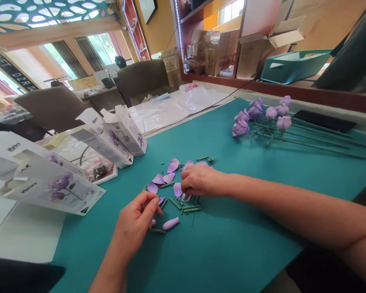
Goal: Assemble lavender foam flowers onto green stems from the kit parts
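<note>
My left hand [137, 221] rests on the teal mat [232, 228] with its fingertips pinched together on a small purple piece I cannot make out. My right hand [199, 181] lies knuckles-up, fingers curled down over loose purple petals [167, 173] and short green stem pieces [187, 208]. A purple bud [171, 223] lies just right of my left hand. Several finished purple flowers [256, 116] on long green stems lie at the far right of the mat.
Opened white product boxes [118, 136] printed with purple flowers lie at the left, beside white sheets [24, 232]. Clear plastic bags [177, 108] sit behind the mat. Two brown chairs [53, 108], cardboard boxes and a teal bin [293, 65] stand farther back.
</note>
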Available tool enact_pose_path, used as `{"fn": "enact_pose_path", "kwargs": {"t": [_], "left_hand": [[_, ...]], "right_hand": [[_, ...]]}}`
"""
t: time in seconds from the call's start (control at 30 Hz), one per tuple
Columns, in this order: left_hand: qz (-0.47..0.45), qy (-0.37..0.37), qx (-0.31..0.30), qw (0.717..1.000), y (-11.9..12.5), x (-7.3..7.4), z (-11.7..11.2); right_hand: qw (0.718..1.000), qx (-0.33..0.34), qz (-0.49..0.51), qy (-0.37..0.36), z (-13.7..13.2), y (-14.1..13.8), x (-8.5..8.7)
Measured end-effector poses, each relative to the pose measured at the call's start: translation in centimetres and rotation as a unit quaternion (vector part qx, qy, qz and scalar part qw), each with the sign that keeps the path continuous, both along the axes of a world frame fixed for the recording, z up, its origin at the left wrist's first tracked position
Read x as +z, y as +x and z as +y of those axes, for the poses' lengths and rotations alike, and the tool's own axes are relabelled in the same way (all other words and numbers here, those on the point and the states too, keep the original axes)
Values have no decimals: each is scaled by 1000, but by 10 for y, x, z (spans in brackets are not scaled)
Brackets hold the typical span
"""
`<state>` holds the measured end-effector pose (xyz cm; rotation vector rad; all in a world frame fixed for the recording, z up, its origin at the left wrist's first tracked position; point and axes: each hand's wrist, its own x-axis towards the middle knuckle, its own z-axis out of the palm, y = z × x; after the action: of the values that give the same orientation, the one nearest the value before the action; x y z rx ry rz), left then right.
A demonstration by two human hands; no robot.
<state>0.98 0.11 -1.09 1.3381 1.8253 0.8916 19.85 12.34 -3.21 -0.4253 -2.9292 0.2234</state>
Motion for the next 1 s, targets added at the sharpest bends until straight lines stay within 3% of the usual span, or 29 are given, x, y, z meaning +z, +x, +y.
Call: {"fn": "enact_pose_path", "kwargs": {"t": [0.17,0.27,0.4,0.53,0.77,1.0], "left_hand": [[74,10,-48,996,2,-1,-5],[98,16,-61,993,1,-1,-6],[131,38,-82,987,2,0,-7],[193,82,-110,972,5,0,-10],[349,201,-113,909,2,-8,-15],[379,261,-112,881,2,-6,-17]], "right_hand": [[994,0,-103,33,-7,-16,5],[993,-9,-109,33,-11,-18,8],[996,-73,-38,-37,-16,-12,16],[978,-135,64,-146,-27,-7,29],[947,-86,222,-218,-41,-6,33],[927,-57,275,-247,-41,-7,25]]}}
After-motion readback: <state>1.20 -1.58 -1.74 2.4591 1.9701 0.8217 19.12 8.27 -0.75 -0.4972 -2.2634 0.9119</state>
